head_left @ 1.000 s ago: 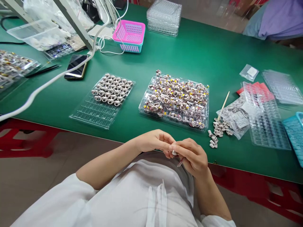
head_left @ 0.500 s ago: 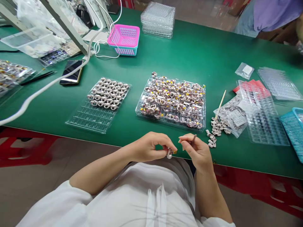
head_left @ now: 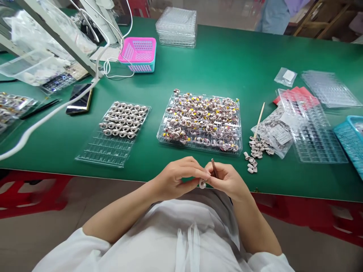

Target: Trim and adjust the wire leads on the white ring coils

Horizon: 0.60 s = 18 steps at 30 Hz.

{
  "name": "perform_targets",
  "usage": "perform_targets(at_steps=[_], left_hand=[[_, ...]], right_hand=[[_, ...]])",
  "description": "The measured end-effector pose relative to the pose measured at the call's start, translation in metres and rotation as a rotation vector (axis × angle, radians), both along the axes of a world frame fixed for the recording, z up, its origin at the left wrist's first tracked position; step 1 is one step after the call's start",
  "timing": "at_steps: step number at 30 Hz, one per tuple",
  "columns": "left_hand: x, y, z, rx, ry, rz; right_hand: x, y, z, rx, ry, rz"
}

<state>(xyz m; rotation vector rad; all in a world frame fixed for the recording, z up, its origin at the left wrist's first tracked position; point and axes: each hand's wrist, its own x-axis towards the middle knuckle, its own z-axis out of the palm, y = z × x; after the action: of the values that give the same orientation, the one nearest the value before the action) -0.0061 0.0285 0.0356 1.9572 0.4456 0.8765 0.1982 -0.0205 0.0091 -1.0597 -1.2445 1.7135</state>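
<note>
At the near edge of the surface point(head_left: 227, 71), your left grip point(head_left: 203, 177) pinched a small pale part point(head_left: 202, 184), likely to steady it. Your right grip point(head_left: 209, 176) met it there, clasping a slim brown tool point(head_left: 214, 168), seemingly angled upward to clear your fingertips. A loaded tray point(head_left: 162, 136) lay just beyond, apparently so placed for short reaches.

light: bright, even, seemingly from above | shadow: floor point(head_left: 93, 192) dimmer under worktop point(head_left: 227, 68) | glare: white glints on clear stack point(head_left: 176, 28) | exposure: shirt point(head_left: 153, 238) pale, low-contrast | blur: left-edge tray point(head_left: 11, 113) smeary, held piece point(head_left: 202, 184) soft | distortion: right-edge basket point(head_left: 350, 138) skewed
</note>
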Motion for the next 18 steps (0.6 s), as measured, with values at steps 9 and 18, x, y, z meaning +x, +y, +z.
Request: perform_targets(at_steps=[9,18], left_hand=[[0.002,-0.007,-0.011,0.165,-0.048,0.135],[0.018,-0.022,-0.032,-0.296,-0.035,0.386]], right_hand=[[-0.004,-0.009,0.003,0.025,-0.018,-0.146],[-0.028,-0.027,-0.025,0.093,0.110,-0.490]])
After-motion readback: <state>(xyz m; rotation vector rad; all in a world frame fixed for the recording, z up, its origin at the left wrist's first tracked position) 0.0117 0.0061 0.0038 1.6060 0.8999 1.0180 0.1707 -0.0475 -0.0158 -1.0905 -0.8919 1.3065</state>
